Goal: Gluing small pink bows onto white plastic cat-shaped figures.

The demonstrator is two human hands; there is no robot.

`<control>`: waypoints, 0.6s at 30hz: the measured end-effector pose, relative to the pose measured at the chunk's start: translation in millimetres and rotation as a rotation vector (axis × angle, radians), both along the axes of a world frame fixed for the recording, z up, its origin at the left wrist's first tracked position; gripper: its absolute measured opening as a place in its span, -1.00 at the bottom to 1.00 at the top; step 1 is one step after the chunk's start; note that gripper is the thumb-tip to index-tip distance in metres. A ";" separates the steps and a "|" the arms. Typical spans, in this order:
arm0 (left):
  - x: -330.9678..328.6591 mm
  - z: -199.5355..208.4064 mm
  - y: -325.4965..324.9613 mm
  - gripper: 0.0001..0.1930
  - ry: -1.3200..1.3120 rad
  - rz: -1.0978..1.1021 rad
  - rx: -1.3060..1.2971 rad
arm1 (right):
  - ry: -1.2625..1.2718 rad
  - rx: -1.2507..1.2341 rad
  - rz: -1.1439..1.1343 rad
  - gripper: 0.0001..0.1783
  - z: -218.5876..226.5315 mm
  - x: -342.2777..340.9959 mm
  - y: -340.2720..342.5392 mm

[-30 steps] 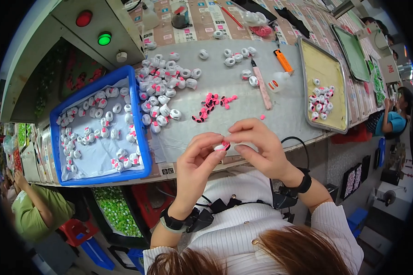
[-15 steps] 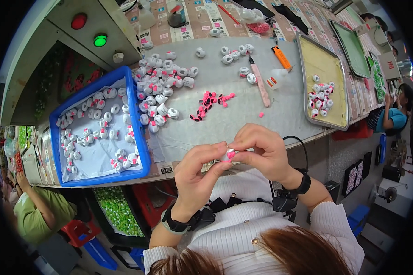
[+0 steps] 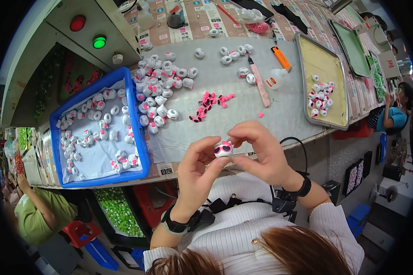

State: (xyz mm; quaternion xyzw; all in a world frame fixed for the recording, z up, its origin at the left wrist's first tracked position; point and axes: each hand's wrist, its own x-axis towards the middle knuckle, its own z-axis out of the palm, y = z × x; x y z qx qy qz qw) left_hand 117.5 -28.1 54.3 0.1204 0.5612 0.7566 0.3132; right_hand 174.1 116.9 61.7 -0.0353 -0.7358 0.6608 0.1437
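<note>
My left hand (image 3: 198,161) and my right hand (image 3: 263,153) come together just off the table's near edge. Between their fingertips is a small white cat-head figurine (image 3: 224,151) with pink heart-shaped sunglasses, dark lenses and a pink bow. Both thumbs are at its lower side, and the fingers curl above it. Beyond my hands lies a loose cluster of small pink sunglasses pieces (image 3: 207,104) on the grey work sheet (image 3: 243,105). A heap of white figurine heads (image 3: 158,87) with pink bows is at the left of the sheet.
More heads fill parts of a blue tray (image 3: 147,158) at the left. A metal tray (image 3: 323,59) at the right holds finished-looking heads. A pink-handled pen-like tool (image 3: 260,85), an orange cutter (image 3: 281,57) and a white bottle (image 3: 277,79) lie between. Co-workers sit at both sides.
The figurine head has been turned so its sunglasses face upward into view. My fingers have loosened and spread a little around it.
</note>
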 end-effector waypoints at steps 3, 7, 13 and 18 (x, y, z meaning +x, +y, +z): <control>1.2 -4.9 -1.1 -0.72 0.026 -0.032 0.099 | 0.025 0.165 0.061 -0.70 4.8 -0.7 0.6; 3.9 -3.5 0.5 -0.74 0.004 -0.015 0.066 | 0.095 0.271 0.056 -0.72 -0.7 0.5 4.8; 4.9 -8.8 5.2 -0.78 -0.021 -0.016 0.025 | 0.117 0.359 0.042 -0.73 -3.9 2.4 9.5; -6.9 -8.9 16.2 -0.69 -0.008 -0.179 -0.048 | 0.056 0.329 -0.089 -0.74 -9.6 8.2 14.5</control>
